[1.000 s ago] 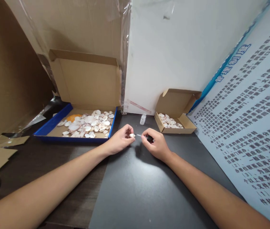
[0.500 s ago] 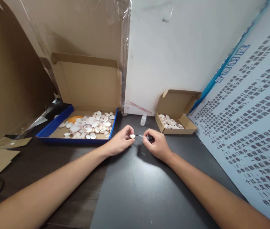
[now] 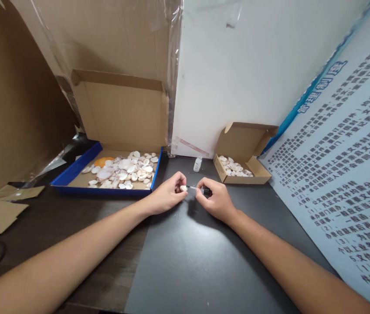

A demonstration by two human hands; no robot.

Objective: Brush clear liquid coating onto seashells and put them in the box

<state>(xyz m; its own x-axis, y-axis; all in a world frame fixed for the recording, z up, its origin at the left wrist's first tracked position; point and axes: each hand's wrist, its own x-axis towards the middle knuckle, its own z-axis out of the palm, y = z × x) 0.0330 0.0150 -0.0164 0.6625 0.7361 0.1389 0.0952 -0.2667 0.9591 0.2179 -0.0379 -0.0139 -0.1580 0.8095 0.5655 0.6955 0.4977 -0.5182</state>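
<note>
Between the fingertips of my left hand (image 3: 169, 193) is a small whitish seashell (image 3: 183, 188). My right hand (image 3: 215, 197) is closed on a small brush with a black cap (image 3: 207, 191); its thin stem (image 3: 191, 187) points left and its tip is at the shell. Whether the tip touches the shell I cannot tell. Behind the hands a small clear glass bottle (image 3: 198, 164) with a white label stands upright on the grey mat (image 3: 178, 270).
At the left, an open blue-sided box (image 3: 73, 176) holds many shells and an orange item (image 3: 102, 162). A smaller open cardboard box (image 3: 246, 179) with shells stands at the right. Flat cardboard pieces (image 3: 0, 213) lie far left. A printed sheet (image 3: 344, 174) leans along the right.
The shell in my left hand has turned and shifted slightly right, closer to my right fingers. The whole view has shifted slightly. Both hands keep their hold.
</note>
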